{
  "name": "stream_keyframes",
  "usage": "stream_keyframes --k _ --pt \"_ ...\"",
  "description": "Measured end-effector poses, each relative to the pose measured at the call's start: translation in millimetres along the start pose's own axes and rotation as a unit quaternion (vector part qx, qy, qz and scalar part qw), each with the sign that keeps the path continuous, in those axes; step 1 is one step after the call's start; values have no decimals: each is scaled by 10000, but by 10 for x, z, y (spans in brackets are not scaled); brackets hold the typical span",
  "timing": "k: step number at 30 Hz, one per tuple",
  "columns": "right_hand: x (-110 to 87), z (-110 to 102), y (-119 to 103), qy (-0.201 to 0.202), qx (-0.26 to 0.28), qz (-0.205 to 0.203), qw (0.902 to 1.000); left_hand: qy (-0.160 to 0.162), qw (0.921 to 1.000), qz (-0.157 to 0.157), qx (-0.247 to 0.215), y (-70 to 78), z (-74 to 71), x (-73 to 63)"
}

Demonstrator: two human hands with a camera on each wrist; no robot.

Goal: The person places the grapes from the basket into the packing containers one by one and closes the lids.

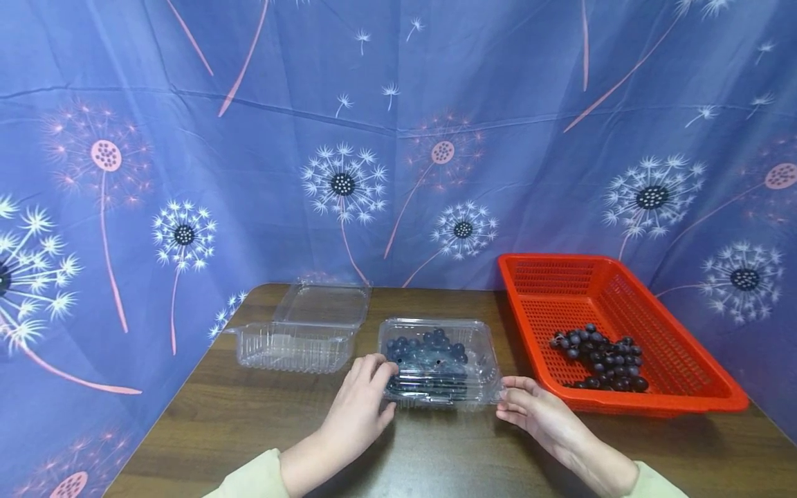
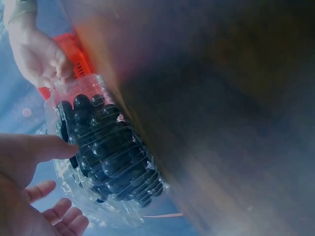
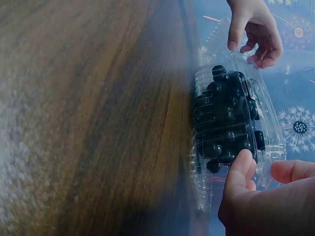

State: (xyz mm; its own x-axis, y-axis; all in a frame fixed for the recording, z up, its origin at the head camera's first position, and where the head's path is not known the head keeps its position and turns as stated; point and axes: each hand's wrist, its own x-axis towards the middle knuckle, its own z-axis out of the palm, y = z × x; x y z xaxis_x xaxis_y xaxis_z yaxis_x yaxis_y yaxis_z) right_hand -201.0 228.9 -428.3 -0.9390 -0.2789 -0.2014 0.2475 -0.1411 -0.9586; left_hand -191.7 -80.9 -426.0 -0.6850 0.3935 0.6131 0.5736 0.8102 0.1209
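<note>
A clear, rectangular plastic clamshell box (image 1: 481, 358) of round blue-black grapes (image 1: 432, 348) is held right between the hands: left end gripped by the left hand (image 1: 359, 399), right front corner pinched by the right hand (image 1: 543, 419). Probably pretty light, flexy and slick; grapes are easily bruised, so it's best held by the stiffer rim (image 1: 436, 399), not squeezed mid-box. Whether it's fully latched can't really be told through the glare, and some left fingertips are hidden.

Clear boxes (image 1: 482, 360), basket (image 1: 654, 401) on brown table (image 1: 448, 456)
</note>
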Motion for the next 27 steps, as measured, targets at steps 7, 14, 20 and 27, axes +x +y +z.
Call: stream_keyframes --k 7,14,20,27 --pt "4 21 3 12 122 -56 9999 161 9939 764 780 -17 50 54" --pt "11 46 12 187 104 -97 9997 314 9892 983 1042 -30 77 76" --pt "25 58 9 287 119 -63 9995 292 9886 974 1107 -36 78 116" --pt "57 93 22 568 172 -91 9982 388 9862 1038 1232 -55 97 144"
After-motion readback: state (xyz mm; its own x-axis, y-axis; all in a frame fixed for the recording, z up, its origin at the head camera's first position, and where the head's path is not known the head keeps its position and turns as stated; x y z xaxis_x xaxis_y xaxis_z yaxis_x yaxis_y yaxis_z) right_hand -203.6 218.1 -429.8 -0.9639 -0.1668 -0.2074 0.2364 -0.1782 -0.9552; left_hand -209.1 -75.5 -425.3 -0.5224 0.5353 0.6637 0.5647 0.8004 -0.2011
